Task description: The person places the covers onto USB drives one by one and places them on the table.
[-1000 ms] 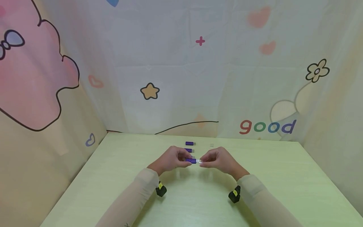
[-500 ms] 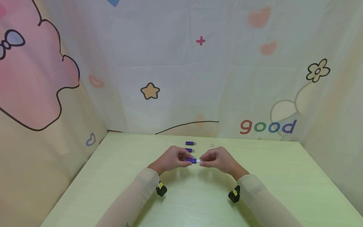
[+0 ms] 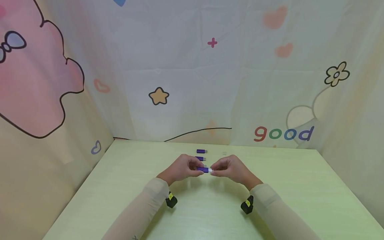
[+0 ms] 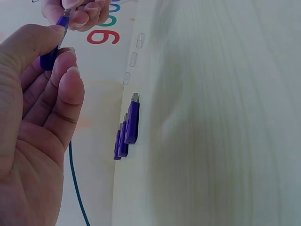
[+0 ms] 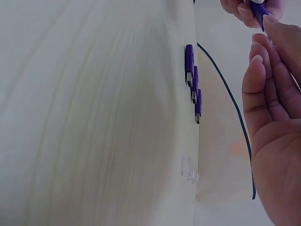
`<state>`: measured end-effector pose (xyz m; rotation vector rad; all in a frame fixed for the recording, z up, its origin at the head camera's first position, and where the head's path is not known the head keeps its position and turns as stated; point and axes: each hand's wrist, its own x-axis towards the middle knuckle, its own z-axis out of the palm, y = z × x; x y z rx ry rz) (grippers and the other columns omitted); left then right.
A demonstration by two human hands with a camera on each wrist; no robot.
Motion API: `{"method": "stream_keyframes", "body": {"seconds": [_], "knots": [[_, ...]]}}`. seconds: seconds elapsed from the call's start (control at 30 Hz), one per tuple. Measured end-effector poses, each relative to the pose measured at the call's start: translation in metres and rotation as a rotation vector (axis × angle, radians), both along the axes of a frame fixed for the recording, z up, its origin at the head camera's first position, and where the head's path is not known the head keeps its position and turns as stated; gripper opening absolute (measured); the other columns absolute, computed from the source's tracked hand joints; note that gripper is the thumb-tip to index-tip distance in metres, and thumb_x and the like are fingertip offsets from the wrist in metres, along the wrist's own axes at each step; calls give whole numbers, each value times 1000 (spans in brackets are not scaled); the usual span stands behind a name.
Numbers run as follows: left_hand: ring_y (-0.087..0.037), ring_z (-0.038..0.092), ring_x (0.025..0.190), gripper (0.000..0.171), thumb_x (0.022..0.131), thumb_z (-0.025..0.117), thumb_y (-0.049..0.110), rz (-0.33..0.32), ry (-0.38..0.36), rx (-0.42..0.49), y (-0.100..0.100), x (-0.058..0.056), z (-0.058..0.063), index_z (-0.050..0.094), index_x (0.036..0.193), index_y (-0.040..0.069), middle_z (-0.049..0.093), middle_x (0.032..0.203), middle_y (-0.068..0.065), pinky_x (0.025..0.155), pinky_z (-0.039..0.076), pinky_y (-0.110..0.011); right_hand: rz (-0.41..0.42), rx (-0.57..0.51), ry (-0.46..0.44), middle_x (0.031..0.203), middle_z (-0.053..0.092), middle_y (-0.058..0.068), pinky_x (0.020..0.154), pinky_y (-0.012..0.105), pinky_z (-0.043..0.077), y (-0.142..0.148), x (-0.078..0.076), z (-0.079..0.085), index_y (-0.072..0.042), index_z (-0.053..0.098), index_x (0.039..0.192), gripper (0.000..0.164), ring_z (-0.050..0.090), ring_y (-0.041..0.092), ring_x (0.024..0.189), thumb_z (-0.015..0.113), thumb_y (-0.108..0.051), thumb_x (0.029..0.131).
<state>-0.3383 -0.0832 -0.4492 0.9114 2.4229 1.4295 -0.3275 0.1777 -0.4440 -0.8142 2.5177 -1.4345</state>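
Note:
Above the table, my left hand (image 3: 182, 166) pinches a purple USB flash drive (image 3: 203, 170) by its body between thumb and fingers. The drive's metal plug points right, toward my right hand (image 3: 233, 169). At that plug end my right thumb and fingertips pinch a small clear plastic cap (image 5: 271, 42), which they mostly cover. The cap seems to be around the plug's end, though how far on I cannot tell. Behind the hands, three more purple USB flash drives (image 4: 133, 121) lie in a row on the table, plugs pointing right.
Several clear caps (image 4: 140, 41) lie on the pale table (image 3: 285, 186), to the right of the row of drives. A printed cloth (image 3: 186, 73) hangs behind the table's back edge. Black wrist cameras (image 3: 171, 201) sit under both forearms.
The two hands have come very slightly closer together at the plug end. The grip on the flash drive and the things lying on the table look the same.

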Motion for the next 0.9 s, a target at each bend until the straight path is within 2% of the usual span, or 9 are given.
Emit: {"method": "stream_keyframes", "body": {"seconds": [0.37,0.6,0.9], "knots": [[-12,66,74,13,88,81,14,-1,11,-8,2,1,0,79,101,11,76,91,-1,69,57,-24,11,-2,-7,99,80,3,77,29,60,-2,0,0,-10,82,102,22,70,23,88,83,-27,87],[-10,65,73,12,89,81,15,-27,33,-25,2,-2,1,79,100,11,77,90,1,69,57,-23,6,7,-2,98,80,2,76,28,60,-3,-1,-1,-16,83,100,16,70,21,86,83,-26,87],[-10,62,72,10,90,80,13,-49,55,-49,3,-1,3,80,100,10,76,89,-1,66,54,-22,-17,28,-7,98,80,2,77,28,59,-5,0,-3,-17,83,100,15,69,20,86,83,-24,87]]}}
